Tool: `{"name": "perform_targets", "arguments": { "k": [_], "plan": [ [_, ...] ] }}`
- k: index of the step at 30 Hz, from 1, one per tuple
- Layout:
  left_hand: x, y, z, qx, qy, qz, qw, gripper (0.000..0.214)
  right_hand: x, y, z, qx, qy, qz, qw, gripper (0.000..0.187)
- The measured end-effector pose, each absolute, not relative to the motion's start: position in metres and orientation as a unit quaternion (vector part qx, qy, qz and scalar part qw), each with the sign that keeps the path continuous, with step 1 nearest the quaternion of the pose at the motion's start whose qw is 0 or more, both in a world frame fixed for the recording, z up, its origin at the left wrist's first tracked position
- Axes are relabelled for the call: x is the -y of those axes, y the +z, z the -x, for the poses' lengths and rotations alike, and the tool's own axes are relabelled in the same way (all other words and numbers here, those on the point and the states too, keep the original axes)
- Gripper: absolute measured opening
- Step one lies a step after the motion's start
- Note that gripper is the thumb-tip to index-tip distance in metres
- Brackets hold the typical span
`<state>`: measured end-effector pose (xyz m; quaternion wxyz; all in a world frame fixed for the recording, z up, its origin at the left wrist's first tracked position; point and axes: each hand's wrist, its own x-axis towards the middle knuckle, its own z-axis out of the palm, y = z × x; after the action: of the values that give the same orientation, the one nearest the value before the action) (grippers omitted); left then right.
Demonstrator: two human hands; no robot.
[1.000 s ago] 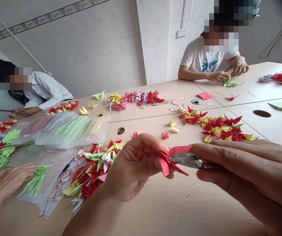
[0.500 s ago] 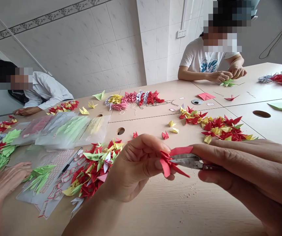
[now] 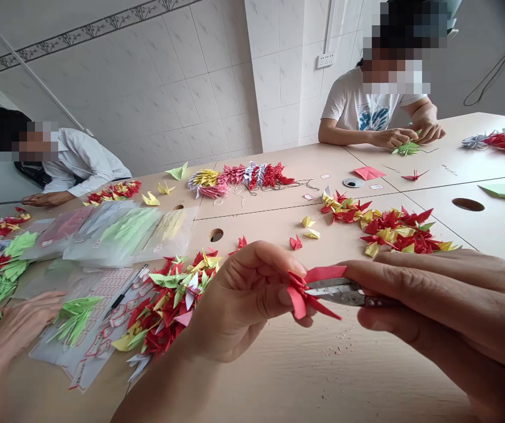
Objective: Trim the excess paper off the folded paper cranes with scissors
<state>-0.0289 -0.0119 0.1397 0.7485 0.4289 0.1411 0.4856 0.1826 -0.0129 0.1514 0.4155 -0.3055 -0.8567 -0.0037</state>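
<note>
Not much change at my end over the last second: the left hand [image 3: 250,296] has edged slightly to 3 o'clock with the red crane [image 3: 297,294], and the metal tool [image 3: 339,292] now shows a brighter face where it was dull half a second ago. I judge that as a slight turn in the grip, so fine work at the folds seems mid-way. Crane sits mid-table height, just right of centre, pinched between left thumb and fingers; the right hand [image 3: 437,305] is closed round the tool's grips, tip in among the folds, fingertip beside or on the wing, can't tell which. Clock from the crane: pale table [image 3: 288,376] below, crumbs [image 3: 338,346] toward 5, mixed pile [image 3: 168,305] at 9, red-yellow heap [image 3: 406,229] at 2, strung bunch [image 3: 252,176] near 11, bags [image 3: 120,235] at 10. Far out at 9, a co-worker's hand [image 3: 30,317] has come closer to the green bundle [image 3: 76,317] since half a second back. Two people sit opposite, one in a white shirt [image 3: 83,158] at 10, one in a printed tee [image 3: 373,108] at 1; behind, tiled wall [image 3: 199,88], socket [image 3: 325,60] just past 12
</note>
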Motion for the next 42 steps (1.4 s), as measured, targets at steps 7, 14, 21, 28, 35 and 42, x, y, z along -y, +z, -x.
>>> {"name": "perform_targets", "arguments": {
  "k": [7, 14, 21, 28, 35, 42],
  "plan": [
    [0.012, 0.138, 0.028, -0.141, 0.485, -0.438, 0.744, 0.007, 0.021, 0.135, -0.203, 0.847, -0.001, 0.332, 0.415, 0.036],
    [0.012, 0.139, 0.028, -0.152, 0.485, -0.436, 0.743, 0.009, 0.019, 0.159, -0.174, 0.855, 0.002, 0.317, 0.410, 0.042],
    [0.012, 0.138, 0.028, -0.143, 0.477, -0.425, 0.756, 0.008, 0.023, 0.154, -0.198, 0.874, -0.002, 0.318, 0.368, 0.028],
    [0.012, 0.139, 0.027, -0.156, 0.478, -0.419, 0.756, 0.011, 0.024, 0.151, -0.204, 0.878, -0.023, 0.317, 0.358, 0.015],
    [0.014, 0.138, 0.027, -0.136, 0.482, -0.420, 0.757, 0.007, 0.021, 0.154, -0.199, 0.882, -0.028, 0.306, 0.357, 0.016],
    [0.012, 0.139, 0.026, -0.136, 0.484, -0.411, 0.760, 0.009, 0.022, 0.138, -0.202, 0.861, 0.000, 0.329, 0.389, 0.031]
  ]
}}
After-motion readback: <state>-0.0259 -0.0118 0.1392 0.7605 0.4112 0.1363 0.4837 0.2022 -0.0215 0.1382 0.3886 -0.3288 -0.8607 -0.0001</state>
